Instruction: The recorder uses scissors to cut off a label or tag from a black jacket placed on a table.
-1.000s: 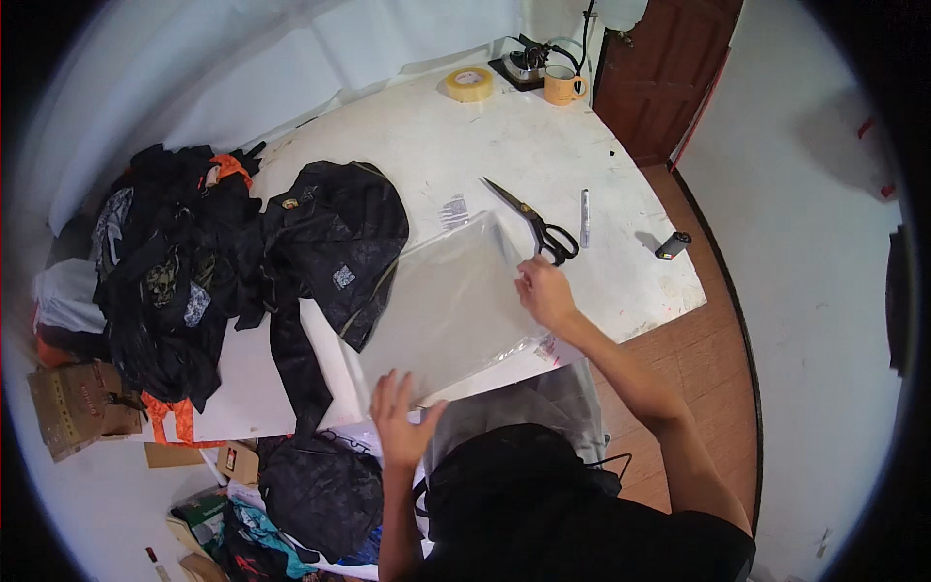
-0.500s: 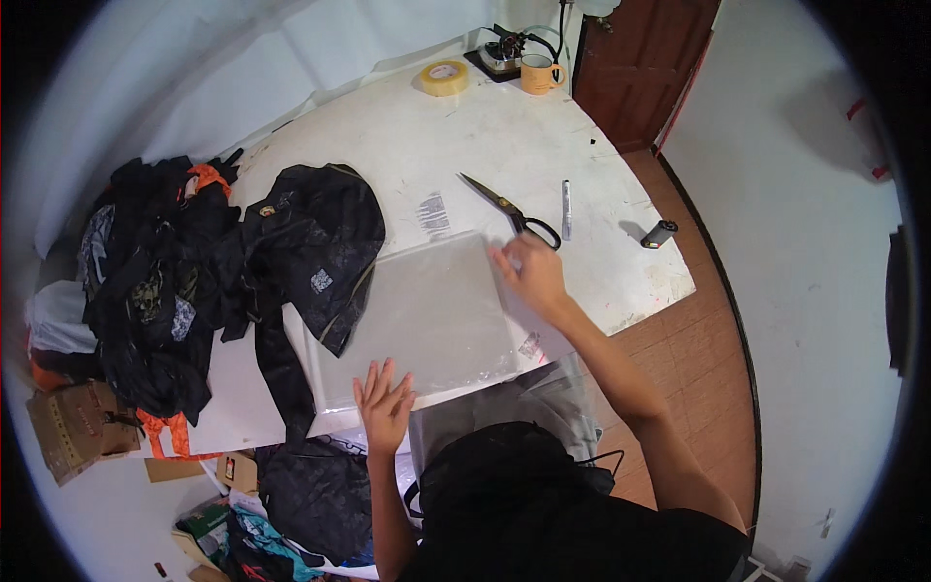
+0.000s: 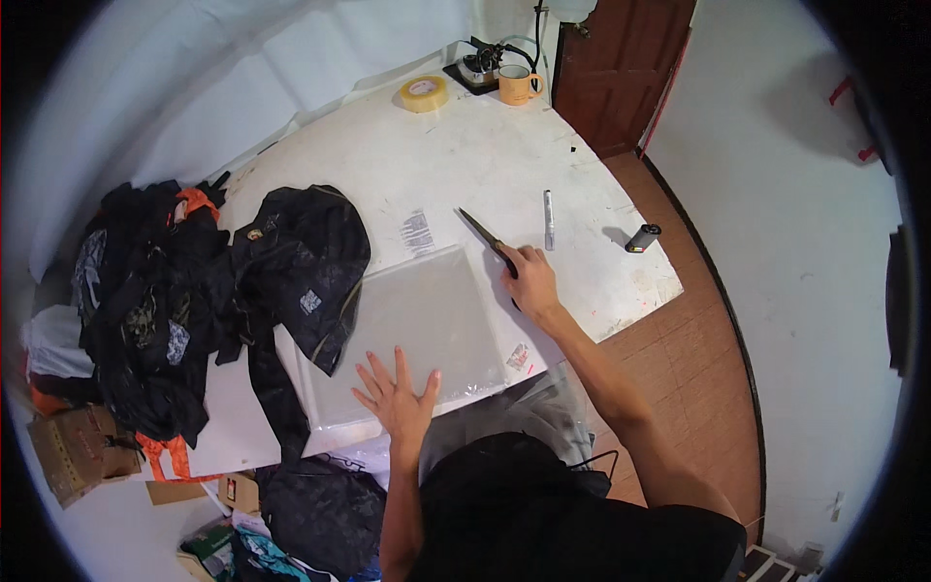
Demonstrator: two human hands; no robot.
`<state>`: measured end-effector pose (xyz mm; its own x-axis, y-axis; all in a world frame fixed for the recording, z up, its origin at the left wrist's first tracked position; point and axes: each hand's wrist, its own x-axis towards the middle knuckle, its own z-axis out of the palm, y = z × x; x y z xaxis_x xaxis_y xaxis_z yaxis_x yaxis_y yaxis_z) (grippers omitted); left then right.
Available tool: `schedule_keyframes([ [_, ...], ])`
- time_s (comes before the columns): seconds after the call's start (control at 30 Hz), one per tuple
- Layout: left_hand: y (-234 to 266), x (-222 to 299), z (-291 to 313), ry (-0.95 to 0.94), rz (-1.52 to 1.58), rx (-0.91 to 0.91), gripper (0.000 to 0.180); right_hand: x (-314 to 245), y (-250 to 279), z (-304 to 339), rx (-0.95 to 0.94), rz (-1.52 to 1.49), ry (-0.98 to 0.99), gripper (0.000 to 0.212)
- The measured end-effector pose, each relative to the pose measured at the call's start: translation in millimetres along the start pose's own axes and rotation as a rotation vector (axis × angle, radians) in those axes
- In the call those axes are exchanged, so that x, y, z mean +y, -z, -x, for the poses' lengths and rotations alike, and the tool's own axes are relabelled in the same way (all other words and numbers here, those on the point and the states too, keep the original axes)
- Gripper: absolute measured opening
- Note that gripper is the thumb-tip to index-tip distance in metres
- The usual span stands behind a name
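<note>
A stack of clear plastic bags or sheets (image 3: 427,310) lies flat at the table's near edge. My left hand (image 3: 398,398) rests on its near part, fingers spread and open. Beyond the stack's right side, my right hand (image 3: 531,283) is closed around the handles of black-handled scissors (image 3: 490,238). Their blades point away and to the left, over the tabletop; the handles are mostly hidden under my fingers. Left of the stack is a black jacket (image 3: 308,262) with a small printed patch, one sleeve hanging toward the near edge.
A heap of dark clothes (image 3: 145,310) fills the table's left end, above a cardboard box (image 3: 82,451). A marker (image 3: 550,220) and a small black cylinder (image 3: 643,238) lie to the right. Tape roll (image 3: 423,94) and orange mug (image 3: 516,85) stand at the back.
My right hand has closed on the scissors and shifted them slightly nearer and to the right. My left hand has moved further onto the plastic stack, its fingers spreading wider. The view has shifted slightly.
</note>
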<state>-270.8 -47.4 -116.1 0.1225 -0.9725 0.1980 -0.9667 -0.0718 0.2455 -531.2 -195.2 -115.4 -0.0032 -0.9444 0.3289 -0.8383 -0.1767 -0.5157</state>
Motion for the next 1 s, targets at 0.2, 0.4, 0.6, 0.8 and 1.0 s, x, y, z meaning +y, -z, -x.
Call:
schedule_keyframes([
  [0.2, 8, 14, 15, -0.006, 0.02, -0.078, 0.078, 22, 54, 25, 0.264, -0.049, -0.151, 0.036],
  [0.4, 11, 34, 24, -0.094, 0.041, -0.157, 0.08, 65, 61, 14, 0.249, 0.07, -0.315, 0.036],
  [0.6, -8, 18, -30, -0.363, 0.11, -0.109, 0.081, 72, 56, 19, 0.266, 0.256, -0.263, 0.04],
  [0.8, -20, -17, -133, -0.776, 0.154, -0.236, 0.082, 30, 53, 28, 0.009, 0.124, 0.085, 0.045],
  [1.0, -32, -53, -148, -0.098, 0.13, -0.014, 0.091, -18, 61, 66, -0.234, 0.125, 0.246, 0.073],
])
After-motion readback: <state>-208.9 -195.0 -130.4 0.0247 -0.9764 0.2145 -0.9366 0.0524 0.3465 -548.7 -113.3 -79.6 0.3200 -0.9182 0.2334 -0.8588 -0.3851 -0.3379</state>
